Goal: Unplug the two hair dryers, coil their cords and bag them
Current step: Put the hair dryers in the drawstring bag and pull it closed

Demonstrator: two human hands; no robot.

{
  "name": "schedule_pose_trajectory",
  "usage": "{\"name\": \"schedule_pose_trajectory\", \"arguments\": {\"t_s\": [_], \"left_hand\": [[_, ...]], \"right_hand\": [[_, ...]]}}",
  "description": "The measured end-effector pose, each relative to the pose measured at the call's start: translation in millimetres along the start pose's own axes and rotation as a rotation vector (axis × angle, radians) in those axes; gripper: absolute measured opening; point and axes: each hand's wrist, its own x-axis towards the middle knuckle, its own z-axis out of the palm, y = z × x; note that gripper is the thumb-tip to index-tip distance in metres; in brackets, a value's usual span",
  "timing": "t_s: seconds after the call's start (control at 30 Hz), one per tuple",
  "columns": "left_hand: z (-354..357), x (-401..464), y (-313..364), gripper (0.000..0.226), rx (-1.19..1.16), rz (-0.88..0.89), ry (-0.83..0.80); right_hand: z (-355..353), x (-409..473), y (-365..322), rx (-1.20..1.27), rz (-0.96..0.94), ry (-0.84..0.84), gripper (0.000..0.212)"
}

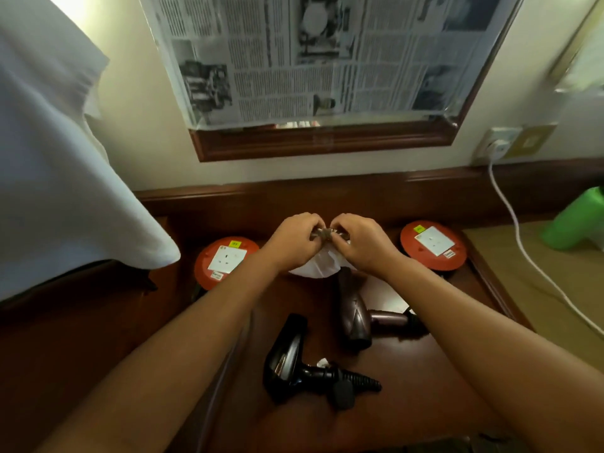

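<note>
Two hair dryers lie on the dark wooden table. The black hair dryer is nearest me, its ribbed cord end pointing right. The brown hair dryer lies behind it, handle to the right. Above them hangs a white bag. My left hand and my right hand both pinch its gathered top, fingers closed and almost touching. A small dark object shows between my fingertips; I cannot tell what it is. The cords are mostly hidden.
Two round red socket reels stand at the back, one on the left and one on the right. A white cable runs from a wall socket. White cloth hangs left. A green object sits right.
</note>
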Motion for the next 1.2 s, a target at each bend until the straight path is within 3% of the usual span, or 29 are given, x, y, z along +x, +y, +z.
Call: {"name": "schedule_pose_trajectory", "arguments": {"t_s": [0.17,0.37,0.6,0.67,0.8,0.87,1.03,1.2], "left_hand": [[-17,4,34,0.008,-0.009,0.027,0.148],[-7,14,71,0.010,-0.104,-0.056,0.320],[19,33,110,0.007,-0.145,-0.182,0.533],[24,35,116,0.006,-0.124,-0.198,0.513],[14,38,114,0.018,0.020,-0.258,0.179],[6,40,115,0.021,0.145,-0.268,0.096],[5,38,116,0.015,0.175,-0.146,0.310],[12,25,99,0.020,0.100,-0.166,0.435]], "right_hand": [[-31,-2,-4,-0.023,-0.038,0.075,0.002],[-59,-5,17,-0.007,-0.132,0.187,0.008],[-90,-7,52,0.119,-0.107,0.231,0.010],[-90,-9,60,0.162,-0.078,0.218,0.010],[-94,-11,70,0.230,-0.066,0.121,0.007],[-99,-9,69,0.267,-0.058,0.074,0.006],[-101,-3,58,0.176,-0.067,-0.028,0.004],[-88,2,40,0.080,-0.063,0.083,0.006]]}}
